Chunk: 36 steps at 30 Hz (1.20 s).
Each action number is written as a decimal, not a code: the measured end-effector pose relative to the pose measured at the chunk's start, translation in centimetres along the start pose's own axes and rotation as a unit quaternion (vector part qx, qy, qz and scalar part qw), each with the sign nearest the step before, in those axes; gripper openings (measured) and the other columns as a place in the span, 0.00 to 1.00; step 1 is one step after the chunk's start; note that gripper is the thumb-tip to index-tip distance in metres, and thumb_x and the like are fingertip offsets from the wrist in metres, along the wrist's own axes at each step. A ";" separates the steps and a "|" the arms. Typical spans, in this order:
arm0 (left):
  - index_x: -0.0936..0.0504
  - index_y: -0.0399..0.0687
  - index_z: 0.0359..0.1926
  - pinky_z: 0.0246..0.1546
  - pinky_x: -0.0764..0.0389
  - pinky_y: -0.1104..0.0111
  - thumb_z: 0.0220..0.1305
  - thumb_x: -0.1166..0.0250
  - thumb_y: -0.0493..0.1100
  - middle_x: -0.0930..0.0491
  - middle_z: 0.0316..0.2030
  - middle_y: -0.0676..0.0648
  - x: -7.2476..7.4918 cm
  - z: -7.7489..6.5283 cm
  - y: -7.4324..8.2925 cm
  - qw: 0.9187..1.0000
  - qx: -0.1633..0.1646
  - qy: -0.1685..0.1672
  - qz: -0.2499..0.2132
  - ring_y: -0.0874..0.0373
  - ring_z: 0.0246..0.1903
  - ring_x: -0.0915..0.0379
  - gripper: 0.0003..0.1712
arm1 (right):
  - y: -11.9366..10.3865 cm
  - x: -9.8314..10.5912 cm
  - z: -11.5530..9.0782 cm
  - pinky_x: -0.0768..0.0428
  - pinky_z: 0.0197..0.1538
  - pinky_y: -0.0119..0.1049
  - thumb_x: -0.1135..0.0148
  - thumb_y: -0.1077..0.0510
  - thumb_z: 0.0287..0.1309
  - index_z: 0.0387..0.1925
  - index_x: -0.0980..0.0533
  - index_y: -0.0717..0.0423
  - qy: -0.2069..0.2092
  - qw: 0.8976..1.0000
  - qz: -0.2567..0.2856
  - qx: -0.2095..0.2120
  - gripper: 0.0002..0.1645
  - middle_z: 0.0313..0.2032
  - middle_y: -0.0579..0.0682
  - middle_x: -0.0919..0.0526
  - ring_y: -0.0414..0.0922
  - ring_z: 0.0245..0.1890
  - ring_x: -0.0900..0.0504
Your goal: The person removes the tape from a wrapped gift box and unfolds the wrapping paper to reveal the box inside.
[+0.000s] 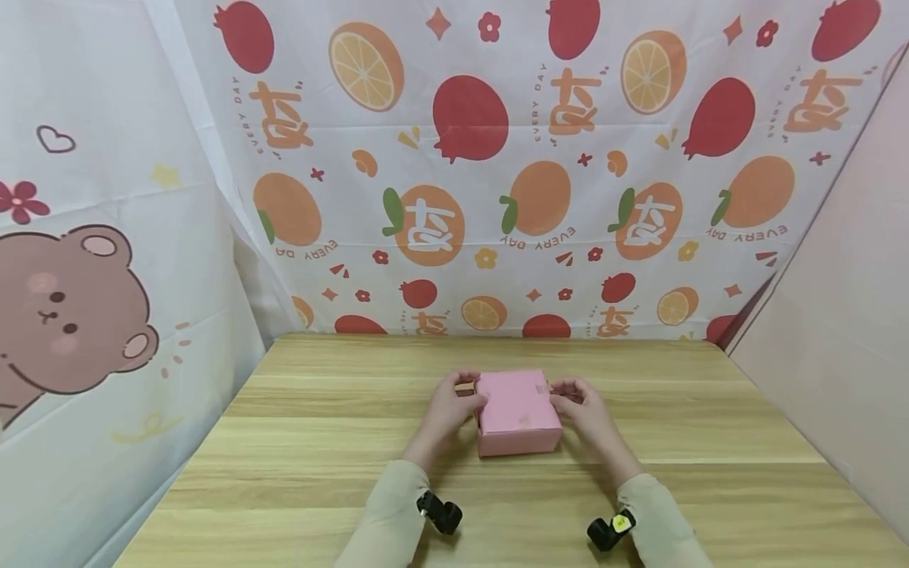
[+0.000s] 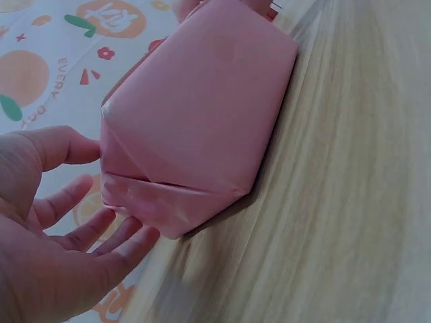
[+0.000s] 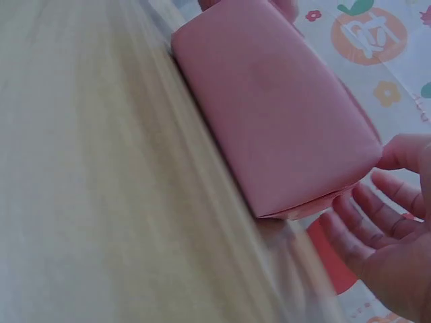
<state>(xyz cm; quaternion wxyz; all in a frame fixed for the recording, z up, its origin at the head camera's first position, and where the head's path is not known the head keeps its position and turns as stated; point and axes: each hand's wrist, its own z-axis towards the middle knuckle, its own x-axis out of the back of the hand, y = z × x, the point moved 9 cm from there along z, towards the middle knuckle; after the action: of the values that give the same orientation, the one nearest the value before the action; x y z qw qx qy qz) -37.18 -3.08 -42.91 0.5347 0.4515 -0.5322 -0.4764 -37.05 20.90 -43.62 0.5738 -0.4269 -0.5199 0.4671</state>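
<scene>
A pink paper-wrapped box (image 1: 518,402) sits on the table, with its folded end flap (image 2: 168,202) showing in the left wrist view. At the box's left end is my left hand (image 1: 450,405); its thumb touches the edge and its loosely bent fingers meet the folded end. My right hand (image 1: 582,406) is at the opposite end, its thumb at the top corner and its fingers spread beside the folds (image 3: 316,202). Neither hand wraps round the box. Small tape pieces (image 1: 525,420) show on its top.
A light wood-grain table (image 1: 319,473) lies under the box. Behind it hangs a white cloth (image 1: 525,181) printed with fruit, and a bear-print cloth (image 1: 78,308) hangs at the left. Each sleeved wrist carries a black camera (image 1: 442,513).
</scene>
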 end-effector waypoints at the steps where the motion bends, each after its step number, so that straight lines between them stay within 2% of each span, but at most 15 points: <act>1: 0.23 0.40 0.54 0.45 0.19 0.65 0.55 0.31 0.33 0.26 0.58 0.39 0.0 0.0 0.0 1.000 -0.002 -0.001 0.008 0.45 0.53 0.24 0.24 | -0.3 0.1 0.0 0.19 0.42 0.26 0.39 0.65 0.61 0.50 0.27 0.70 0.002 1.000 -0.021 0.003 0.17 0.42 0.56 0.20 0.36 0.39 0.22; 6: 0.23 0.42 0.53 0.47 0.22 0.63 0.57 0.31 0.37 0.26 0.59 0.40 0.1 0.0 0.2 0.999 -0.015 -0.001 0.040 0.47 0.52 0.25 0.22 | -1.9 0.3 0.3 0.21 0.44 0.29 0.36 0.54 0.62 0.48 0.24 0.61 0.011 0.990 -0.137 0.016 0.17 0.45 0.56 0.19 0.43 0.43 0.22; 9: 0.23 0.42 0.53 0.49 0.22 0.58 0.58 0.31 0.39 0.26 0.60 0.39 0.3 0.0 0.5 0.998 -0.027 0.000 0.058 0.44 0.53 0.25 0.21 | -3.2 0.0 0.6 0.24 0.40 0.32 0.36 0.49 0.61 0.42 0.25 0.57 0.020 0.979 -0.203 0.029 0.16 0.39 0.53 0.21 0.45 0.40 0.24; 12: 0.23 0.42 0.55 0.56 0.24 0.51 0.59 0.32 0.40 0.27 0.61 0.38 0.3 -0.1 0.9 0.996 -0.042 -0.006 0.077 0.40 0.57 0.27 0.22 | -4.4 -0.5 0.9 0.29 0.34 0.34 0.35 0.48 0.61 0.36 0.28 0.56 0.026 0.962 -0.267 0.049 0.16 0.33 0.52 0.26 0.46 0.34 0.29; 15: 0.24 0.43 0.58 0.63 0.30 0.47 0.61 0.33 0.43 0.29 0.63 0.37 0.1 -0.3 1.3 0.990 -0.066 -0.016 0.120 0.38 0.63 0.32 0.25 | -4.9 -1.1 1.1 0.32 0.32 0.35 0.35 0.46 0.60 0.32 0.30 0.55 0.028 0.949 -0.309 0.053 0.19 0.30 0.51 0.29 0.45 0.32 0.31; 16: 0.25 0.44 0.59 0.65 0.32 0.47 0.62 0.33 0.45 0.29 0.63 0.38 0.1 -0.4 1.4 0.987 -0.075 -0.018 0.142 0.39 0.64 0.34 0.26 | -5.0 -1.3 1.2 0.33 0.32 0.35 0.35 0.45 0.60 0.31 0.31 0.54 0.028 0.946 -0.319 0.053 0.19 0.30 0.51 0.29 0.45 0.32 0.31; 18: 0.26 0.45 0.61 0.66 0.34 0.47 0.63 0.34 0.51 0.30 0.64 0.38 0.0 -0.6 1.7 0.974 -0.100 -0.018 0.200 0.40 0.66 0.36 0.29 | -4.7 -1.6 1.2 0.33 0.31 0.35 0.36 0.43 0.59 0.30 0.31 0.53 0.028 0.944 -0.327 0.039 0.20 0.30 0.50 0.30 0.45 0.32 0.31; 21: 0.27 0.48 0.64 0.67 0.35 0.47 0.62 0.37 0.62 0.31 0.66 0.39 -0.3 -0.9 2.2 0.945 -0.134 -0.015 0.297 0.41 0.67 0.38 0.36 | -4.4 -2.0 1.1 0.34 0.29 0.35 0.36 0.41 0.58 0.29 0.32 0.52 0.028 0.937 -0.347 0.033 0.22 0.30 0.51 0.30 0.45 0.31 0.31; 24: 0.30 0.50 0.66 0.68 0.37 0.46 0.59 0.39 0.70 0.35 0.69 0.39 -0.6 -1.1 2.4 0.921 -0.145 -0.023 0.359 0.40 0.69 0.41 0.43 | -4.3 -2.3 1.0 0.34 0.30 0.35 0.36 0.41 0.59 0.28 0.33 0.52 0.031 0.933 -0.357 0.039 0.22 0.30 0.51 0.31 0.46 0.31 0.31; 25: 0.31 0.51 0.67 0.68 0.38 0.45 0.58 0.40 0.72 0.36 0.70 0.39 -0.8 -1.2 2.4 0.915 -0.146 -0.029 0.374 0.40 0.70 0.43 0.44 | -4.3 -2.4 1.0 0.34 0.30 0.35 0.36 0.42 0.59 0.27 0.33 0.52 0.031 0.931 -0.361 0.045 0.22 0.30 0.51 0.31 0.46 0.31 0.31; 27: 0.33 0.52 0.69 0.69 0.39 0.45 0.58 0.41 0.73 0.38 0.71 0.40 -1.0 -1.2 2.2 0.909 -0.143 -0.041 0.388 0.40 0.71 0.44 0.46 | -4.2 -2.6 1.1 0.35 0.31 0.35 0.37 0.43 0.60 0.27 0.34 0.52 0.033 0.930 -0.363 0.054 0.21 0.30 0.50 0.32 0.45 0.31 0.31; 30: 0.34 0.52 0.70 0.69 0.38 0.45 0.58 0.42 0.74 0.38 0.71 0.40 -1.1 -1.2 1.9 0.908 -0.140 -0.052 0.392 0.40 0.71 0.44 0.47 | -4.2 -2.7 1.1 0.35 0.32 0.35 0.38 0.47 0.62 0.27 0.34 0.53 0.031 0.928 -0.365 0.063 0.19 0.29 0.50 0.32 0.45 0.32 0.32; 36: 0.37 0.53 0.72 0.68 0.37 0.45 0.58 0.40 0.72 0.39 0.72 0.41 -1.2 -1.0 1.4 0.924 -0.117 -0.068 0.357 0.40 0.71 0.44 0.47 | -4.2 -2.8 1.3 0.34 0.34 0.36 0.40 0.52 0.64 0.28 0.33 0.53 0.026 0.922 -0.381 0.067 0.15 0.29 0.50 0.32 0.45 0.33 0.32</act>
<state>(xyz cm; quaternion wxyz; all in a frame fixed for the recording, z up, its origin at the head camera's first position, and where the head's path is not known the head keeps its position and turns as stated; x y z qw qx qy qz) -36.07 -1.70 -41.70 0.6811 0.1325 -0.6333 -0.3426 -38.02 17.27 -39.95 0.7493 -0.1693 -0.5954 0.2355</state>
